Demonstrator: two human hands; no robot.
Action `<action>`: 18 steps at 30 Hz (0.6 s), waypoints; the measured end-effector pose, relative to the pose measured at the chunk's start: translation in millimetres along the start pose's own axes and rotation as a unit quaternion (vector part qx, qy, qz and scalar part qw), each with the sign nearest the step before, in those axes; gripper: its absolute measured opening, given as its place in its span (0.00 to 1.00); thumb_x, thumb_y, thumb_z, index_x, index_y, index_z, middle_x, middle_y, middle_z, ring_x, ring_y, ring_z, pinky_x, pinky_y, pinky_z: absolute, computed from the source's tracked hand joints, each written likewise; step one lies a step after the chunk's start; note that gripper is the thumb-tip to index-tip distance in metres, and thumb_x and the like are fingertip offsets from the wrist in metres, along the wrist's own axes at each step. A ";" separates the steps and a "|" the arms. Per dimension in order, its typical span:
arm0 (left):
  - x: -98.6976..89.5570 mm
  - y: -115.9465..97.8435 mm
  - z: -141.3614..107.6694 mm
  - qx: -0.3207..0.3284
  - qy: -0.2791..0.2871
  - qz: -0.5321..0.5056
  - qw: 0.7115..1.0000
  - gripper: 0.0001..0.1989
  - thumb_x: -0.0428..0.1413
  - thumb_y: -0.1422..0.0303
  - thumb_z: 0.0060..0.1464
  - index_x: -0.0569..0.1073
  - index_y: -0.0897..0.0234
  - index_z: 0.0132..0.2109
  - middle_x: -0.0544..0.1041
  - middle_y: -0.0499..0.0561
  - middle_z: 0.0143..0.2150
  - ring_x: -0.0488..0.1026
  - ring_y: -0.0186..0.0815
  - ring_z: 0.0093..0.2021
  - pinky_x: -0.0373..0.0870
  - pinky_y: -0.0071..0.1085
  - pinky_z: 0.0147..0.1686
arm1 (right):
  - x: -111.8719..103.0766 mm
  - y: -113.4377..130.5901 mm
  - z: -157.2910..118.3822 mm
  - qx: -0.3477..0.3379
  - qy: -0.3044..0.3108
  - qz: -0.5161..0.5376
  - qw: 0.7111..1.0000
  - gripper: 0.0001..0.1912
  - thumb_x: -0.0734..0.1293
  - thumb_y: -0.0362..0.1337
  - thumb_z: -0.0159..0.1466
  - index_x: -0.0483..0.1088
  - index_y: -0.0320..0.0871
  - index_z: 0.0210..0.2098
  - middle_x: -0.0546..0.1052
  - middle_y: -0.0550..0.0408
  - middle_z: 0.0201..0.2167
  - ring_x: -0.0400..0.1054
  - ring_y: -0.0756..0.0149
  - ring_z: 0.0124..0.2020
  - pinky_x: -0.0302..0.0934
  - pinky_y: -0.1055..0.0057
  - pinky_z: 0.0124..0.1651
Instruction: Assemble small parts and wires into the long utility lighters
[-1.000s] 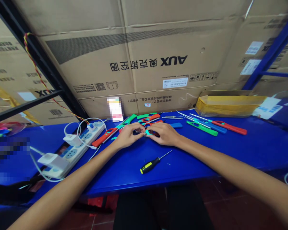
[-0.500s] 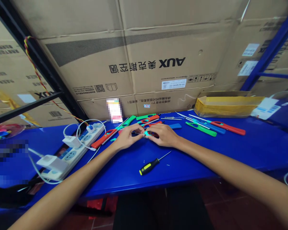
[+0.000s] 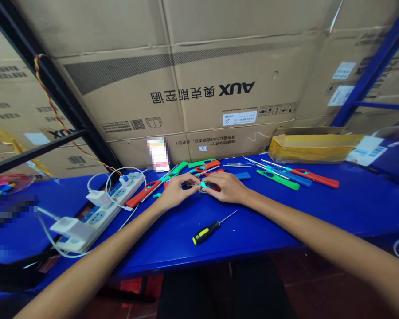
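Thumb and fingers of my left hand pinch together at the left side of a small turquoise plastic piece. My right hand grips that piece from the other side, its fingers closed and partly covering it. A bit of metal shows just under the piece, too small to make out. Closer to me lies a black and yellow screwdriver, its shaft pointing away to the right. Behind my hands are red and green lighter bodies, among them a red lighter left of my left hand.
A white power strip with chargers and cables runs along the left. A lit phone leans against the large cardboard box. Red, blue and green lighter parts lie at the right, before a yellow-taped carton. Tiny screws lie near the screwdriver.
Both hands stay at almost the same spot. The turquoise piece between the fingers has turned slightly, and more metal shows below it. The view has shifted a little.
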State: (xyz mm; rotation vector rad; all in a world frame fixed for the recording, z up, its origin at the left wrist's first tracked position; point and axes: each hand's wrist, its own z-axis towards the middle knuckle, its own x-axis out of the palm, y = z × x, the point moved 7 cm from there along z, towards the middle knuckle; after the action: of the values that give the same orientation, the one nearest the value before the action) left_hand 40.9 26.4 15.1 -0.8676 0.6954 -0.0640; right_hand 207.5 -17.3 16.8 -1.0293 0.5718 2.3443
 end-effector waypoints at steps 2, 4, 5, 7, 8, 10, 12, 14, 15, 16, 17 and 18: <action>-0.2 -0.2 0.1 -0.003 0.002 0.005 1.000 0.12 0.65 0.58 0.62 0.83 0.62 0.42 0.84 0.52 0.40 0.80 0.38 0.40 0.78 0.35 0.47 | -0.1 0.3 0.2 0.002 0.000 0.000 1.000 0.11 0.69 0.41 0.75 0.80 0.43 0.50 0.86 0.49 0.44 0.80 0.59 0.43 0.71 0.62 0.49; -0.7 -1.2 0.3 -0.003 0.005 0.010 1.000 0.12 0.65 0.57 0.62 0.83 0.62 0.42 0.84 0.52 0.40 0.80 0.39 0.40 0.78 0.36 0.47 | 0.0 0.2 0.3 0.006 0.000 0.002 1.000 0.11 0.69 0.41 0.75 0.81 0.44 0.50 0.86 0.49 0.44 0.80 0.59 0.43 0.71 0.62 0.49; -1.0 -2.2 0.3 -0.001 0.006 0.011 1.000 0.12 0.64 0.58 0.62 0.83 0.62 0.42 0.84 0.52 0.40 0.80 0.39 0.40 0.78 0.36 0.47 | -0.1 0.0 0.3 0.008 -0.002 0.005 1.000 0.11 0.69 0.41 0.74 0.81 0.44 0.50 0.86 0.50 0.44 0.80 0.59 0.43 0.71 0.62 0.49; -1.4 -4.4 0.2 0.003 0.012 0.013 1.000 0.11 0.64 0.59 0.63 0.83 0.62 0.41 0.84 0.52 0.40 0.79 0.39 0.40 0.77 0.36 0.47 | -0.3 -0.3 0.1 0.011 -0.006 0.012 1.000 0.11 0.69 0.41 0.74 0.80 0.45 0.51 0.86 0.50 0.44 0.80 0.60 0.42 0.71 0.63 0.49; -1.2 -5.4 0.1 0.004 0.017 0.013 1.000 0.11 0.64 0.59 0.63 0.82 0.63 0.41 0.83 0.52 0.40 0.79 0.38 0.40 0.77 0.36 0.47 | -0.3 -0.2 0.0 0.011 -0.007 0.015 1.000 0.11 0.69 0.41 0.74 0.80 0.45 0.51 0.86 0.50 0.44 0.80 0.60 0.42 0.71 0.63 0.49; -0.5 -6.6 -0.2 0.005 0.026 0.014 1.000 0.10 0.64 0.60 0.64 0.82 0.63 0.41 0.83 0.52 0.41 0.78 0.38 0.40 0.76 0.36 0.47 | 0.2 1.0 0.0 0.005 -0.005 0.020 1.000 0.11 0.69 0.41 0.74 0.80 0.44 0.51 0.86 0.50 0.44 0.80 0.60 0.42 0.71 0.64 0.49; 0.0 -7.1 -0.3 0.006 0.033 0.014 0.999 0.11 0.63 0.59 0.64 0.81 0.63 0.41 0.82 0.52 0.41 0.78 0.39 0.41 0.76 0.36 0.48 | 0.4 2.4 0.2 -0.001 -0.001 0.023 1.000 0.11 0.69 0.41 0.74 0.80 0.43 0.51 0.86 0.49 0.44 0.80 0.60 0.42 0.70 0.64 0.48; 0.3 -7.1 -0.3 0.009 0.038 0.013 0.999 0.11 0.63 0.59 0.64 0.81 0.63 0.41 0.82 0.52 0.41 0.78 0.39 0.41 0.76 0.37 0.48 | -0.1 3.7 0.6 -0.004 -0.001 0.023 1.000 0.11 0.69 0.41 0.74 0.80 0.43 0.50 0.85 0.49 0.44 0.80 0.59 0.42 0.70 0.63 0.48; 0.5 -7.0 -0.1 0.011 0.040 0.011 0.999 0.12 0.63 0.58 0.64 0.81 0.63 0.41 0.82 0.52 0.41 0.78 0.39 0.41 0.76 0.37 0.48 | -0.4 4.1 0.8 -0.004 0.000 0.023 1.000 0.11 0.69 0.41 0.74 0.80 0.42 0.50 0.85 0.49 0.43 0.80 0.59 0.43 0.70 0.63 0.47; 0.7 -6.6 0.0 0.011 0.042 0.009 0.999 0.12 0.63 0.58 0.64 0.81 0.63 0.41 0.82 0.52 0.41 0.78 0.39 0.41 0.76 0.37 0.47 | -0.5 4.5 1.0 -0.004 0.002 0.022 1.000 0.11 0.69 0.41 0.74 0.80 0.42 0.50 0.85 0.49 0.43 0.80 0.58 0.43 0.70 0.63 0.47; 0.8 -6.3 0.2 0.011 0.043 0.008 0.999 0.11 0.63 0.58 0.65 0.81 0.63 0.41 0.82 0.51 0.41 0.78 0.39 0.41 0.76 0.37 0.48 | -0.4 4.8 1.1 -0.004 0.005 0.020 1.000 0.11 0.69 0.40 0.75 0.80 0.42 0.50 0.85 0.49 0.43 0.80 0.58 0.43 0.71 0.63 0.47; 0.9 -5.9 0.4 0.011 0.044 0.009 0.999 0.11 0.63 0.59 0.65 0.81 0.63 0.41 0.82 0.51 0.41 0.78 0.39 0.41 0.76 0.37 0.48 | -0.3 5.0 1.2 -0.004 0.007 0.018 1.000 0.10 0.68 0.40 0.75 0.80 0.42 0.49 0.85 0.49 0.43 0.80 0.58 0.43 0.71 0.63 0.47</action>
State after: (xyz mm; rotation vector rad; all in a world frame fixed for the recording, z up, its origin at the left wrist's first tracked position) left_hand 43.1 22.5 19.0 -0.8415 0.7834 -0.0940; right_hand 204.0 -20.7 18.5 -1.0484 0.5906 2.3741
